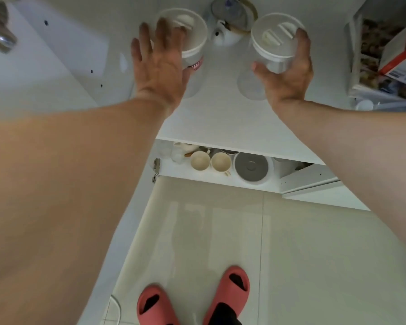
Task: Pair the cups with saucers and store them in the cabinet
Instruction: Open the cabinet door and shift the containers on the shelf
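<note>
From my remote seat, two coral foam slides (192, 299) stand on glossy pale floor tiles (291, 242) at the bottom of the view. Beyond them, the open cabinet's (211, 178) lower shelf holds two cream cups (210, 161) side by side, mouths up, apparently empty, with a round grey lid (251, 167) just to their right and cloudy glassware to their left; I cannot make out any saucers. Above, on a smooth white shelf (220, 118), two clear cylindrical jars stand well apart, each capped with a ribbed white plastic lid. Both bare forearms reach up and forward. My left hand (161, 66) is spread flat, fingers splayed wide and blurred, over the side of the left jar (192, 50), which carries a red label; I cannot tell whether it is touching. My right hand (288, 73) curls around the right jar (271, 50), thumb at the front and fingers behind, gripping it. Farthest back, a small white teapot (225, 34) sits between the jars, a glass vessel behind it.
</note>
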### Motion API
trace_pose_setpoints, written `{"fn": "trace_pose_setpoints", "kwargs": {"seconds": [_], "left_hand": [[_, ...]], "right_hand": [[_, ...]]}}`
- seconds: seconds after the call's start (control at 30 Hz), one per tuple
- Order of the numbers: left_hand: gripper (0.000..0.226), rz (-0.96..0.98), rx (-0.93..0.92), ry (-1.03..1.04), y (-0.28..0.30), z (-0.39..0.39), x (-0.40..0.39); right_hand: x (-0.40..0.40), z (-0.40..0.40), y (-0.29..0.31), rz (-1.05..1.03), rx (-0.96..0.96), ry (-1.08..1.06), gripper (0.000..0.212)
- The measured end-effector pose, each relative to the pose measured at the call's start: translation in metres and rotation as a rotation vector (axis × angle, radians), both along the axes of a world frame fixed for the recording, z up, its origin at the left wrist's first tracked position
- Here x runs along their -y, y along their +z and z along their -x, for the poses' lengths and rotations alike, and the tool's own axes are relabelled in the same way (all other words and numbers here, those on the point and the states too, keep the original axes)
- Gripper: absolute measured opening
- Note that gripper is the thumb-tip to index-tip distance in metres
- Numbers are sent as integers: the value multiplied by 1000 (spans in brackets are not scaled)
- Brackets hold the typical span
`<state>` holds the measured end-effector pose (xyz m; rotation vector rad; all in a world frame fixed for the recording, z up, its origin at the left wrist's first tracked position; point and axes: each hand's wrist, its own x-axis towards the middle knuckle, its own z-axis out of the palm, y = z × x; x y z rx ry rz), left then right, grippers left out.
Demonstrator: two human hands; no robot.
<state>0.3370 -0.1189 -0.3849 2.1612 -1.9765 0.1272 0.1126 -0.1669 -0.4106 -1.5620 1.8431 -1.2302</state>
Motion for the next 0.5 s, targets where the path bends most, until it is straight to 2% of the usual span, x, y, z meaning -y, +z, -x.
{"fn": "trace_pose_setpoints", "kwargs": {"seconds": [0.13,0.27,0.5], "left_hand": [[65,15,51,34,4,-14,6],[59,61,-7,70,1,-22,-2],[59,99,23,144,-6,-22,-32]], "right_hand": [[0,-8,-2,6,-6,35,95],[3,-17,-1,-31,-6,53,88],[3,-64,5,-86,21,121,72]]}}
